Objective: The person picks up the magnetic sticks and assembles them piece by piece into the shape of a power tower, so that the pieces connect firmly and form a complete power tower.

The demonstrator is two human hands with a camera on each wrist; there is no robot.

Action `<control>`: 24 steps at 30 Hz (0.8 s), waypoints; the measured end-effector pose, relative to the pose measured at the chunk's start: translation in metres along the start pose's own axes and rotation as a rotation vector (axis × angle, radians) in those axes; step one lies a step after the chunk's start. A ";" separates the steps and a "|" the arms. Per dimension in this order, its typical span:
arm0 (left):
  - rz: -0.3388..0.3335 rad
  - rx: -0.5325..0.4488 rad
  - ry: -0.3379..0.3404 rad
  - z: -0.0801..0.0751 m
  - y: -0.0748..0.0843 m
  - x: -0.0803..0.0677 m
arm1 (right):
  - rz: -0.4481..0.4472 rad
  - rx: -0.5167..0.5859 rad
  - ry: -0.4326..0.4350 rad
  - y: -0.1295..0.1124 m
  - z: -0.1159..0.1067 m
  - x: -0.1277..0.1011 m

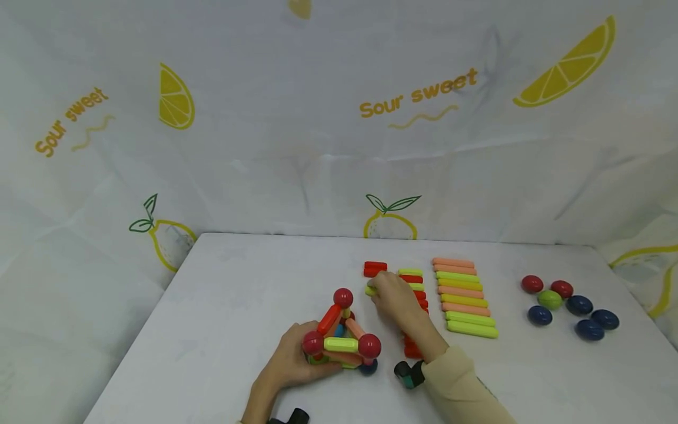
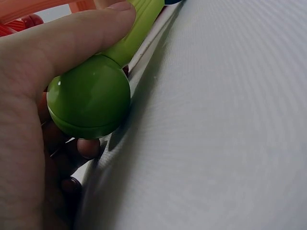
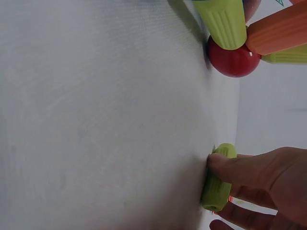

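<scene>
In the head view my left hand (image 1: 296, 359) grips the left side of a frame (image 1: 341, 344) built from coloured rods and balls, with dark red balls at its upper corners. The left wrist view shows the thumb laid on a yellow-green rod (image 2: 139, 28) beside a green ball (image 2: 88, 98), while the other fingers curl beneath. To the right of the frame, my right hand (image 1: 394, 300) pinches a short yellow-green rod (image 3: 218, 184) between thumb and fingers, low over the white tabletop. One red ball (image 3: 233, 58) of the frame appears at the top of that wrist view.
Two short red rods (image 1: 375, 265) lie just beyond the right hand. A column of short red and yellow-green rods (image 1: 411, 278) runs partly behind the right forearm. Longer orange, yellow and green rods (image 1: 465, 290) lie farther right, then several loose balls (image 1: 580, 305). A printed cloth (image 1: 254, 194) hangs behind.
</scene>
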State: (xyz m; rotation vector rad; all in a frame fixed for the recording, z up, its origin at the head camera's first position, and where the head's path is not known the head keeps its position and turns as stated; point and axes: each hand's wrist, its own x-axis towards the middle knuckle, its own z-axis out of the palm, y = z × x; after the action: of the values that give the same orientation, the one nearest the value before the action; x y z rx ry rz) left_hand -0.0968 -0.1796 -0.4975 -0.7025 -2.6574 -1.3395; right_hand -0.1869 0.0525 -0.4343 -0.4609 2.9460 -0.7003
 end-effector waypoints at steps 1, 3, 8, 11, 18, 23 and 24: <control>-0.002 -0.001 -0.001 0.000 0.000 0.000 | -0.001 0.010 0.005 0.000 0.000 -0.001; -0.005 -0.004 -0.002 0.000 0.000 0.000 | 0.007 0.037 0.010 -0.002 -0.002 -0.004; 0.006 -0.030 -0.008 0.001 -0.002 0.000 | 0.017 0.186 0.040 -0.007 -0.011 -0.012; 0.008 -0.041 -0.013 0.001 -0.002 0.000 | 0.006 0.335 0.062 -0.013 -0.023 -0.022; -0.012 0.001 0.001 0.000 0.000 0.000 | 0.034 0.563 0.054 -0.028 -0.046 -0.048; -0.005 0.008 0.005 0.000 0.000 0.000 | 0.007 0.631 -0.024 -0.034 -0.051 -0.062; -0.005 0.006 0.004 0.000 0.000 0.000 | -0.008 0.634 -0.036 -0.035 -0.051 -0.064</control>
State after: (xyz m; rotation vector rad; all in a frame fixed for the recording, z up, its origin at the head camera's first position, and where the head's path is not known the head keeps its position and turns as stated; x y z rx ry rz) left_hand -0.0962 -0.1795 -0.4976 -0.6916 -2.6606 -1.3318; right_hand -0.1238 0.0645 -0.3730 -0.4089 2.4838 -1.5194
